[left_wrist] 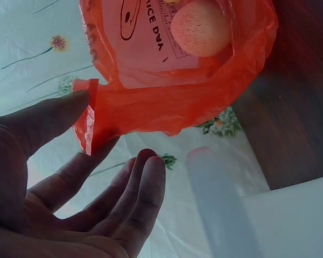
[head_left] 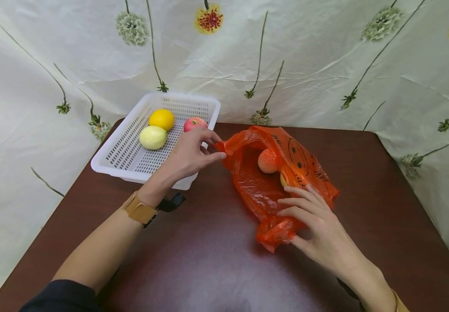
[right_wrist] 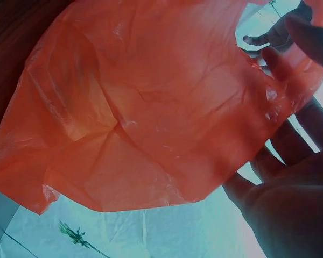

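An orange-red plastic bag [head_left: 248, 190] with a printed smiley face lies with its mouth open between the two hands. My left hand [head_left: 187, 154] pinches one handle of it between thumb and index finger; the other fingers extend free, as the left wrist view shows. On the near side, my right hand [head_left: 318, 221] holds the bag's other edge, thumb at the rim and fingers spread over the film [right_wrist: 151, 118]. Inside the bag sits a peach-like fruit [head_left: 268, 161], with part of a yellow fruit [head_left: 283, 180] showing beside it; the film hides the rest.
To the left stands a white slotted plastic basket [head_left: 117, 154]. It holds an orange-yellow fruit [head_left: 162, 119], a pale yellow-green fruit [head_left: 153, 138] and a red apple [head_left: 194, 124], partly behind the left hand. The dark brown table [head_left: 193, 268] meets a flower-printed cloth [head_left: 318, 78] at the back.
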Demonstrator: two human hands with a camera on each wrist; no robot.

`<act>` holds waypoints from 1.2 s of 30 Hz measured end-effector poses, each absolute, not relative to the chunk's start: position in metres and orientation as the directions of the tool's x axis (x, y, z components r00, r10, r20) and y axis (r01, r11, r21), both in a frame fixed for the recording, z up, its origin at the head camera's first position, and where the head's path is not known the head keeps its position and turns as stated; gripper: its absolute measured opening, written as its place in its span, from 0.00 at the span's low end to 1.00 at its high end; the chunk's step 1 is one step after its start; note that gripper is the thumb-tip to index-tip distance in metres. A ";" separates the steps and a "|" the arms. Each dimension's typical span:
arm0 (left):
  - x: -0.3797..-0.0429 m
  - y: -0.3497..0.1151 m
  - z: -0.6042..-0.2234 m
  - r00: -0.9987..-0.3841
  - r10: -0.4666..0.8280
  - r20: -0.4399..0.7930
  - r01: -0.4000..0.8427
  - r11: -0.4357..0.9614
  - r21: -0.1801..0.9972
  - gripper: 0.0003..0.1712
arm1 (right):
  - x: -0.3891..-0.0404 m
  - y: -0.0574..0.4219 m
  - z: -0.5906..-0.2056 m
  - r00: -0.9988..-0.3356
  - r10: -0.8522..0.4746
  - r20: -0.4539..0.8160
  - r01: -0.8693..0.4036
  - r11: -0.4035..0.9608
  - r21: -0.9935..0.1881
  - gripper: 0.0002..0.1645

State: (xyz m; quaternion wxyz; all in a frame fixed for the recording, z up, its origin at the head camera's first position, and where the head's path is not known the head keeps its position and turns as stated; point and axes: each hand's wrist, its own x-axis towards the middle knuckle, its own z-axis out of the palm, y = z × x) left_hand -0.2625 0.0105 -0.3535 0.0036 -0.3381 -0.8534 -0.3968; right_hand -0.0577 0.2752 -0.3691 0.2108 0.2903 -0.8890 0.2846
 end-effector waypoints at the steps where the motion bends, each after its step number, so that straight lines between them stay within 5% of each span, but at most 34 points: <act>1: -0.262 0.010 -0.354 -0.768 0.576 0.279 0.584 0.451 0.676 0.11 | -0.058 0.275 -0.369 -0.736 -0.393 0.551 -0.641 0.665 -0.382 0.21; 16: -0.257 0.006 -0.352 -0.721 0.617 0.314 0.601 0.334 0.726 0.06 | -0.048 0.270 -0.347 -0.690 -0.266 0.673 -0.655 0.625 -0.424 0.11; 25: -0.236 0.001 -0.335 -0.730 0.610 0.309 0.563 0.280 0.778 0.05 | -0.041 0.274 -0.324 -0.734 -0.210 0.646 -0.631 0.562 -0.534 0.20; 36: -0.202 -0.008 -0.308 -0.724 0.629 0.282 0.512 0.217 0.831 0.06 | -0.039 0.287 -0.317 -0.800 -0.132 0.585 -0.589 0.352 -0.727 0.17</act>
